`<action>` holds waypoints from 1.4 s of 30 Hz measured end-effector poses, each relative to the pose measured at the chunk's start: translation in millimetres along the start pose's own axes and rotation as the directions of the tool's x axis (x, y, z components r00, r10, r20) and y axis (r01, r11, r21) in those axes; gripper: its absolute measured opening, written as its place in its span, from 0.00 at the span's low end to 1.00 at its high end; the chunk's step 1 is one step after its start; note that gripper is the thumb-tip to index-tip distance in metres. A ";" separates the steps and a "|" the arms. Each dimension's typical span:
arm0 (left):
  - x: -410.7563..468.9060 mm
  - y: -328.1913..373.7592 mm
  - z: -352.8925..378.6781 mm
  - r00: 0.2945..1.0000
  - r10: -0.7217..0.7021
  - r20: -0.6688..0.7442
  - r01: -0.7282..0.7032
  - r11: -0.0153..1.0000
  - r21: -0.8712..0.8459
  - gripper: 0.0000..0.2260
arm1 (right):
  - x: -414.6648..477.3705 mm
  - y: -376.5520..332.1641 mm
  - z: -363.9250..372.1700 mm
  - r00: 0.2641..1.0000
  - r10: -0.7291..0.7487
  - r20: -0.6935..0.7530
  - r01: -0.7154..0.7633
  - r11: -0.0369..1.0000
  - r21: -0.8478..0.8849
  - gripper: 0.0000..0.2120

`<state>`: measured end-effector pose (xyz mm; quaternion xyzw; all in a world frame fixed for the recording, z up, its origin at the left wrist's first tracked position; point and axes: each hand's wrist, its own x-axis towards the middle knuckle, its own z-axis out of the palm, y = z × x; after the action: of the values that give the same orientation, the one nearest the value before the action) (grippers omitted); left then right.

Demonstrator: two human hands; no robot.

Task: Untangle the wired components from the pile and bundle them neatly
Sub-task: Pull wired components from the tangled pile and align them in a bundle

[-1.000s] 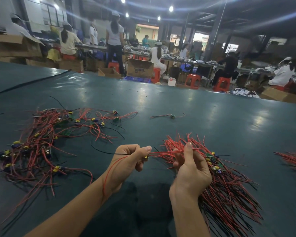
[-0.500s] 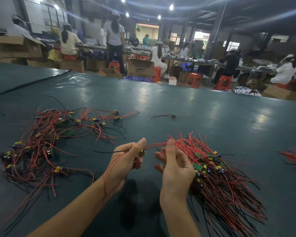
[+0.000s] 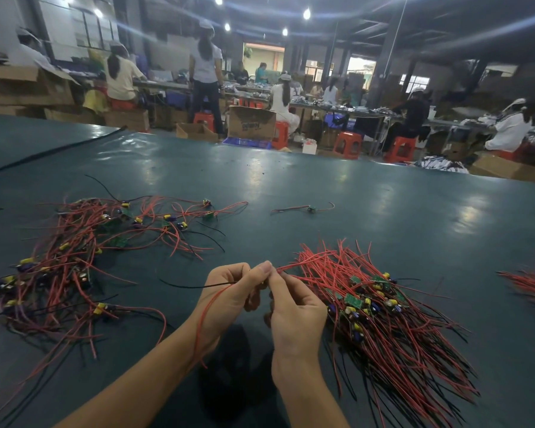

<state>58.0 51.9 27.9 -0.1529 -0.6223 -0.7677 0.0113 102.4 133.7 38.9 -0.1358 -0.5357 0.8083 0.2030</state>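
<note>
A broad dark teal table top (image 3: 291, 186) shines under round ceiling lamps (image 3: 306, 13). Beyond it, across the upper part of the frame, workers sit and stand at long benches among red plastic stools (image 3: 348, 145) and brown cardboard boxes (image 3: 250, 122).

At lower centre both hands are raised just above the table and meet fingertip to fingertip. The left hand (image 3: 229, 291) has its fingers curled in, with thumb and forefinger pinching a single wired component (image 3: 210, 310). Its red lead loops down over the left wrist and its thin black lead runs out to the left. The right hand (image 3: 297, 313) is curled too, and its fingertips nip the same piece beside the left thumb, where a red end points right.

The tangled pile of red and black wires with small yellow and green parts (image 3: 74, 257) sprawls on the table at left of centre, well apart from the left hand. The combed bundle of red and black wires (image 3: 383, 304) lies just beside the right hand and fans toward the lower right. One stray wired piece (image 3: 309, 208) lies alone above the hands. Another bunch of red wires (image 3: 528, 285) shows at the right edge.
</note>
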 end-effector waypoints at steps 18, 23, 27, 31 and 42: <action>-1.1 9.8 -1.5 0.993 -0.043 0.109 0.033 0.995 0.094 0.18 | 39.9 -23.5 -33.8 0.945 0.088 -0.314 -0.005 0.967 0.256 0.14; -2.1 11.3 -1.7 0.990 -0.118 0.082 0.116 0.993 0.027 0.18 | 40.4 -23.8 -35.4 0.941 0.051 -0.336 0.040 0.965 0.259 0.14; 0.6 11.8 -3.5 0.968 -0.249 0.035 0.248 0.927 -0.281 0.13 | 37.4 -24.0 -35.2 0.936 -0.019 -0.352 0.110 0.964 0.241 0.12; 2.7 12.4 0.1 0.970 -0.241 0.011 0.225 0.884 -0.411 0.08 | 33.4 -24.8 -32.4 0.938 -0.052 -0.342 0.135 0.966 0.222 0.09; 6.7 25.5 -12.5 0.888 -0.451 0.086 0.375 0.605 -0.703 0.08 | 24.1 -24.2 -31.2 0.996 0.084 -0.035 -0.068 0.944 0.323 0.29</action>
<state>54.1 35.3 51.5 0.0413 -0.2997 -0.9332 -0.1941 99.2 178.7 49.1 -0.1409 -0.3862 0.8885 0.2041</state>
